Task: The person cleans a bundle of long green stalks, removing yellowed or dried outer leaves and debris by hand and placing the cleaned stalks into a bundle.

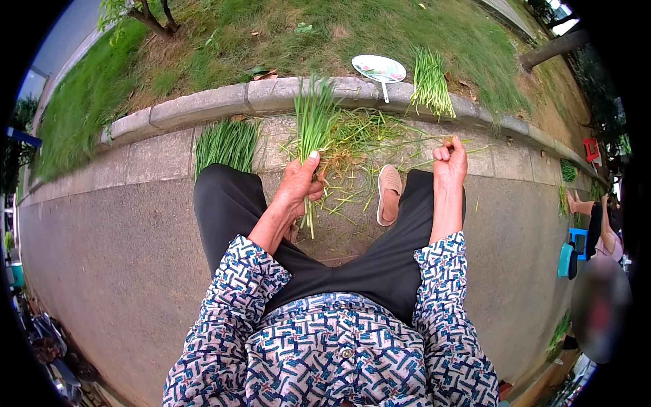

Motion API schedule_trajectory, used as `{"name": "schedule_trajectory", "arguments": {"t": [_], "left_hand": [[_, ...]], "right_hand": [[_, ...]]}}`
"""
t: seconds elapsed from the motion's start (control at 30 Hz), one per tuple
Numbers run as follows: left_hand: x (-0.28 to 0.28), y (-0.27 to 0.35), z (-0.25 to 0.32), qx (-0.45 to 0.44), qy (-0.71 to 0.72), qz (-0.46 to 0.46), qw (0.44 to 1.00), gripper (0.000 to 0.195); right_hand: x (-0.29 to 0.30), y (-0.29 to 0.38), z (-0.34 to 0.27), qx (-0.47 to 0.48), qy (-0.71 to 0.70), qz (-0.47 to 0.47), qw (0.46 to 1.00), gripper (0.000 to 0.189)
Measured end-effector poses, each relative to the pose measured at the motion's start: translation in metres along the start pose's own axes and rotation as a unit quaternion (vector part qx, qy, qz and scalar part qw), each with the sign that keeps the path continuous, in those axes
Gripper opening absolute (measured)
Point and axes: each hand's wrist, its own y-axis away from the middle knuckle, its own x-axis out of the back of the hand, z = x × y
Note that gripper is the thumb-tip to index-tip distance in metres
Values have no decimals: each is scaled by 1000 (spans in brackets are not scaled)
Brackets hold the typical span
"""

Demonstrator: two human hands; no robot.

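Note:
My left hand [300,185] is closed around a bunch of garlic chives [313,122], leaves pointing away from me and pale stem ends hanging below the fist. Off to the right, above my knee, my right hand [451,160] pinches a few thin yellowish blades [465,141] between thumb and fingers. A heap of loose trimmed leaves [368,129] covers the paving between the hands, with brown dry bits among it. Beside my left knee lies a thick pile of green chives [226,145]. Another bunch of chives [431,84] rests across the stone kerb [274,94].
A white hand fan [379,68] lies over the kerb, its handle towards me. Grass [346,30] grows beyond it. My beige shoe [389,196] stands next to the scraps. At far right are a seated person [605,244], a blue stool [579,239] and a red stool [591,151].

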Motion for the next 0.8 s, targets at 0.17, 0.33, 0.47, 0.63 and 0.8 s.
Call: {"name": "schedule_trajectory", "arguments": {"t": [0.17,0.33,0.47,0.63,0.8], "left_hand": [[12,0,13,-9,167,-53,984,17],[23,4,28,-30,240,-111,964,18],[18,9,33,-46,186,-86,978,18],[16,11,35,-59,123,-60,989,19],[9,19,31,-29,114,-60,991,17]], "right_hand": [[3,-6,-1,48,-27,72,996,14],[12,-11,-7,55,6,44,998,11],[-19,24,30,-87,151,-78,982,5],[-33,29,72,-77,298,-145,940,11],[-32,25,99,-68,335,-201,918,20]]}}
